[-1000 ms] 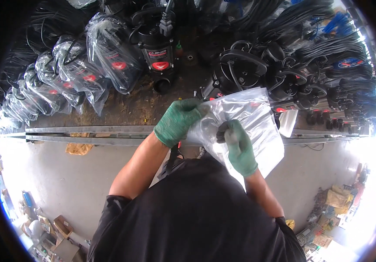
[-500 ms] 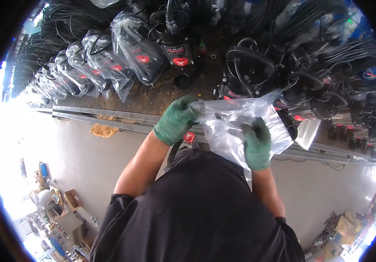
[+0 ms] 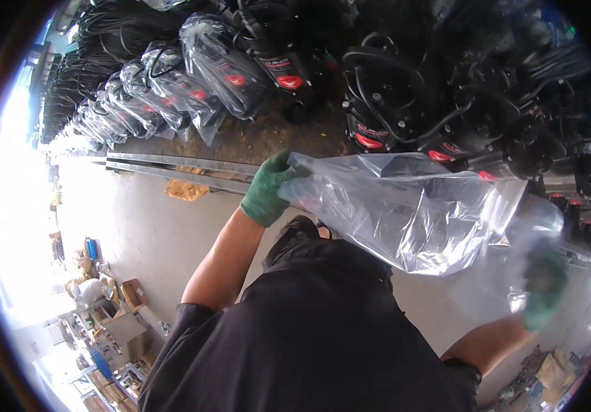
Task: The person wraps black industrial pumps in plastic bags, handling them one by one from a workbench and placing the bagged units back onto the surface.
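Looking left of the clear plastic bag (image 3: 405,213), we see a row of film-wrapped black machines (image 3: 155,86) with red emblems, standing on the tabletop (image 3: 261,141). Nearer to us than that row, and well apart from the bag on its left, a cardboard box (image 3: 133,294) sits among clutter. A crumpled brown sheet (image 3: 186,191) lies left of the bag too, partly behind the metal rails (image 3: 220,180). Our left hand (image 3: 271,189), in a green glove, grasps the bag's left end, fingers closed on the film. Just beyond that end stands an unwrapped black machine (image 3: 278,65). The bag itself hangs in front of us, across the tabletop's front edge. Beyond its middle stands another dark machine (image 3: 385,89) with a looped handle. At the bag's right end, our gloved right hand (image 3: 544,281) is blurred beside smeared film; we cannot tell whether it grips anything.
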`<state>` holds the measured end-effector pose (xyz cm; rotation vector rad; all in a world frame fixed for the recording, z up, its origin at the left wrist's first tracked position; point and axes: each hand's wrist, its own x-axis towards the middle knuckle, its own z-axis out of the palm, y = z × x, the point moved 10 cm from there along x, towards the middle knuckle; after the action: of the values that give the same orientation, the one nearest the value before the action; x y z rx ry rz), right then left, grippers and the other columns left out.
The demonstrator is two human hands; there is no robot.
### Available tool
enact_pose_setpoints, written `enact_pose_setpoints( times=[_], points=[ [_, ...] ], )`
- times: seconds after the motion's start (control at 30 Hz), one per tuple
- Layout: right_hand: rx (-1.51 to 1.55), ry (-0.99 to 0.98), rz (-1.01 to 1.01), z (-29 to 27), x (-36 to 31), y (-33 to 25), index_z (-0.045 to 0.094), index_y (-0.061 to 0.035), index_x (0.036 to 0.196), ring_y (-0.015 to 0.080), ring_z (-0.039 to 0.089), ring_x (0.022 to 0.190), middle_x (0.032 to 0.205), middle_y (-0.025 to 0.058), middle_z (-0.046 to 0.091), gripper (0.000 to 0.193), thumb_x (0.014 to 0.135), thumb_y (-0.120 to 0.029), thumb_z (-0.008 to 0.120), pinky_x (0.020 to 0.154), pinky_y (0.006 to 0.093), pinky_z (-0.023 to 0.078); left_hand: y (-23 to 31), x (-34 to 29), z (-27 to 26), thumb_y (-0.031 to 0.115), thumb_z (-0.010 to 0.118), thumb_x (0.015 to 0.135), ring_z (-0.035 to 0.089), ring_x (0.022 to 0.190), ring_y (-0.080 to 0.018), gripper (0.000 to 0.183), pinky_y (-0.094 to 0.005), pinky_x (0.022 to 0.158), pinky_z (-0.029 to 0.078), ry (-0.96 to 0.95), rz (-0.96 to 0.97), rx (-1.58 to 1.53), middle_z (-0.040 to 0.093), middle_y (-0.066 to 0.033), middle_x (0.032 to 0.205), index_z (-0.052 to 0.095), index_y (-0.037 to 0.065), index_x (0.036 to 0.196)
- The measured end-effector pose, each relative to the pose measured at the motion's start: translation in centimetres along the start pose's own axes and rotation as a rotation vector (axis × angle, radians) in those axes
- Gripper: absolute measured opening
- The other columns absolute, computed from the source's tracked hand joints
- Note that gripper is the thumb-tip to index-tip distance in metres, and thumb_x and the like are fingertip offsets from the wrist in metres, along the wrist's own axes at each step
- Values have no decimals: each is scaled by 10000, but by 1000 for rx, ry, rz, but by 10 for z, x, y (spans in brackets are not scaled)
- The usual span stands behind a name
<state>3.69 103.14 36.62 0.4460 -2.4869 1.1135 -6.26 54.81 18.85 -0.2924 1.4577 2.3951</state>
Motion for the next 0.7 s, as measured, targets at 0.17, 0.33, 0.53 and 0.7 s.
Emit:
enact_pose_setpoints(
  times=[0.17, 0.33, 0.53, 0.7],
  points=[
    [363, -576, 126, 259, 25, -75, 715, -35, 954, 310, 686, 737, 868, 146, 704, 209, 905, -232, 764, 650, 410, 529, 2, -8, 53, 202, 780, 922, 627, 805, -97, 237, -280, 690, 511, -40, 17, 422, 676, -9, 891, 675, 3, 998],
    [782, -374, 419, 322, 39, -68, 722, -37, 1042, 248, 684, 704, 873, 120, 718, 245, 894, -219, 793, 651, 369, 532, 5, -10, 68, 266, 775, 943, 594, 754, -75, 314, -293, 638, 500, -201, 171, 772, 667, -20, 827, 711, -28, 1032],
    [493, -251, 396, 323, 44, -70, 650, -16, 1071, 154, 634, 701, 787, 58, 662, 147, 961, -100, 701, 673, 314, 521, 6, -19, 22, 279, 768, 949, 625, 838, -77, 350, -274, 689, 531, -97, -30, 206, 712, -2, 915, 743, -31, 1111],
    [992, -82, 657, 333, 25, -44, 541, -20, 1126, 131, 621, 802, 962, 78, 697, 193, 990, -110, 645, 706, 284, 515, 9, -15, -46, 177, 745, 927, 701, 1001, -209, 295, -407, 853, 601, 43, -118, -80, 715, -87, 1123, 678, 33, 1175]
  ],
)
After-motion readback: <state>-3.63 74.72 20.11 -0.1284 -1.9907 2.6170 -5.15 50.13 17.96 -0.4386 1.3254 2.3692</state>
